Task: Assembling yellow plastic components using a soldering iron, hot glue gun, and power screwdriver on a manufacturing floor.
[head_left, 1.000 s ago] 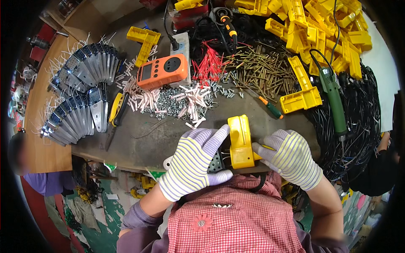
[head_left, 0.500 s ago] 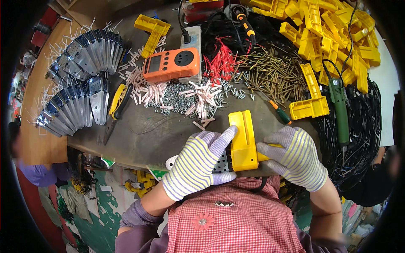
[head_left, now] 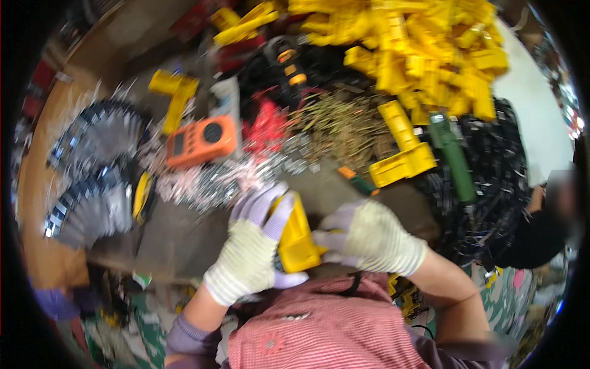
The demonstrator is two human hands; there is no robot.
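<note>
Both hands wear striped knit gloves and work at the table's near edge. My left hand point(head_left: 249, 243) is closed around the left side of a yellow L-shaped plastic housing point(head_left: 297, 243), its thumb near the lower end. On the other side, my right hand point(head_left: 375, 237) pinches the short side arm of that housing, which is mostly hidden by the fingers. Under the left palm a small dark patch shows beside the housing, too blurred to make out. A screwdriver with an orange and green handle point(head_left: 358, 181) lies beyond the right hand.
Yellow housings point(head_left: 424, 55) are heaped at the far right, with one loose housing point(head_left: 402, 150) nearer. A green electric screwdriver point(head_left: 453, 157) rests by black cables point(head_left: 491, 215). An orange meter point(head_left: 200, 141), long screws point(head_left: 338, 123), red ties point(head_left: 267, 126), yellow-handled pliers point(head_left: 142, 197) and fanned metal plates point(head_left: 98, 209) lie about.
The whole view has shifted and blurred, so the table's things sit further left. The housing leans more to the left, still between both hands, and the perforated metal plate by my left hand is now largely hidden.
</note>
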